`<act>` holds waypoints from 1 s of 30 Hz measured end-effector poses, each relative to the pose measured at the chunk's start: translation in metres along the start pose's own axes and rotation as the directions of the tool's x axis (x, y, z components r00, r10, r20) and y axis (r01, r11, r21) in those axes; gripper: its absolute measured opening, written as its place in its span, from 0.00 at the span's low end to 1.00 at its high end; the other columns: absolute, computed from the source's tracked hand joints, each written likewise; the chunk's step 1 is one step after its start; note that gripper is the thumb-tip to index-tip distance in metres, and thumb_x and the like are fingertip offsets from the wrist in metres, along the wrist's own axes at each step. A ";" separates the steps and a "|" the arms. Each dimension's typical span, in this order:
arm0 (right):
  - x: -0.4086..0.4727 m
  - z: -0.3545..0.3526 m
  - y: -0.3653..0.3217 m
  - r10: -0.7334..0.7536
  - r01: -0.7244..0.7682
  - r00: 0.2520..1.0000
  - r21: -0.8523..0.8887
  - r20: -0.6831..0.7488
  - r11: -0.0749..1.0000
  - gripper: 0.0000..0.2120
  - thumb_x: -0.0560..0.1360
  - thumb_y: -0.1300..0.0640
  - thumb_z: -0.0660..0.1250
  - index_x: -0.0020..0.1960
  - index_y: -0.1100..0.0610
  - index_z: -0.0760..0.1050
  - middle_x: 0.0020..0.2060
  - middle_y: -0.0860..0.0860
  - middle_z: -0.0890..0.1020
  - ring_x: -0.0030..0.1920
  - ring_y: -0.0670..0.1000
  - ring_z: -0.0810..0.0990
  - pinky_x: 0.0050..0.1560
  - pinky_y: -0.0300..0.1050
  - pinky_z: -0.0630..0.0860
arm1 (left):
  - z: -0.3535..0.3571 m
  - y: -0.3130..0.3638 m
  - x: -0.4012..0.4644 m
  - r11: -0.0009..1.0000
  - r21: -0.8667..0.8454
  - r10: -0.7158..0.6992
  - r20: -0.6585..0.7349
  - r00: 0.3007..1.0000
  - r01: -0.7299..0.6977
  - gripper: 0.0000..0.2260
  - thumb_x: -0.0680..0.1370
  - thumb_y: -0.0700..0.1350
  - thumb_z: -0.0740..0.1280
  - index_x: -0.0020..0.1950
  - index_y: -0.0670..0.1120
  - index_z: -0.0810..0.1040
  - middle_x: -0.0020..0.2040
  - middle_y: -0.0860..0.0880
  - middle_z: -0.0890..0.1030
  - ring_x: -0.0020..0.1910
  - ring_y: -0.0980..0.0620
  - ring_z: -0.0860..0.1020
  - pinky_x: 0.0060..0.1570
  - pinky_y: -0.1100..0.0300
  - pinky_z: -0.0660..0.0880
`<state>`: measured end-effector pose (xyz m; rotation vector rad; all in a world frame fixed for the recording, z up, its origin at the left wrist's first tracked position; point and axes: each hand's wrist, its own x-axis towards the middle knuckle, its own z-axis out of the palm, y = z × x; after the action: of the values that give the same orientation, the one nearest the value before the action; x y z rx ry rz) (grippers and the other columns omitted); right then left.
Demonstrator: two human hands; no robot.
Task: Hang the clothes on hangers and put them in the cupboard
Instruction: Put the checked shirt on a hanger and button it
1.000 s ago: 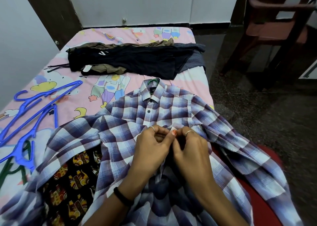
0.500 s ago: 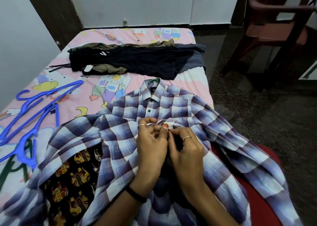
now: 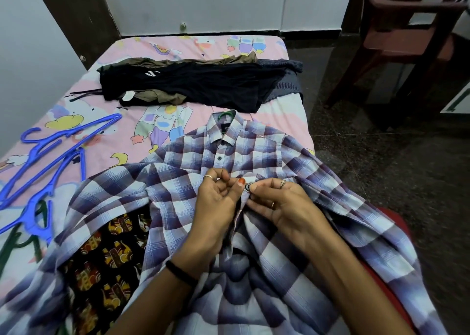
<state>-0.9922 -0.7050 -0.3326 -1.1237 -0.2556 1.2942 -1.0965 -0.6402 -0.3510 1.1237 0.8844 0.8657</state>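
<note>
- Underneath everything, a bed (image 3: pixel 106 141) with a pink cartoon-print sheet fills the left of the view.
- Spread over its near end lies a purple-and-white checked shirt (image 3: pixel 193 182), collar pointing away, a green hanger hook (image 3: pixel 227 114) poking out of the collar.
- Farther back lies a pile of dark and olive clothes (image 3: pixel 193 83).
- Blue hangers (image 3: pixel 43 167) lie on the sheet at the left, apart from the shirt.
- A black patterned garment (image 3: pixel 106 256) shows under the shirt's left sleeve.
- The left hand (image 3: pixel 216 205) pinches the shirt's front placket.
- The right hand (image 3: pixel 282 205) pinches a button (image 3: pixel 247 187) at the same spot, fingertips meeting the left thumb.
</note>
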 end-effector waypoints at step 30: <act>0.373 0.047 -0.064 -0.282 0.009 0.953 -0.940 0.112 -0.341 0.12 0.75 0.57 0.67 0.57 0.60 0.78 0.57 0.59 0.76 0.58 0.63 0.74 0.58 0.54 0.74 | -0.063 -0.119 0.126 0.090 0.876 -0.101 0.482 0.870 -0.474 0.30 0.78 0.69 0.46 0.74 0.55 0.64 0.77 0.50 0.63 0.76 0.44 0.60 0.67 0.41 0.53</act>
<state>-0.8635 -0.3559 -0.4167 -2.5508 -1.6226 0.3273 -1.0896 -0.5277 -0.4969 2.6336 0.9032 -0.0231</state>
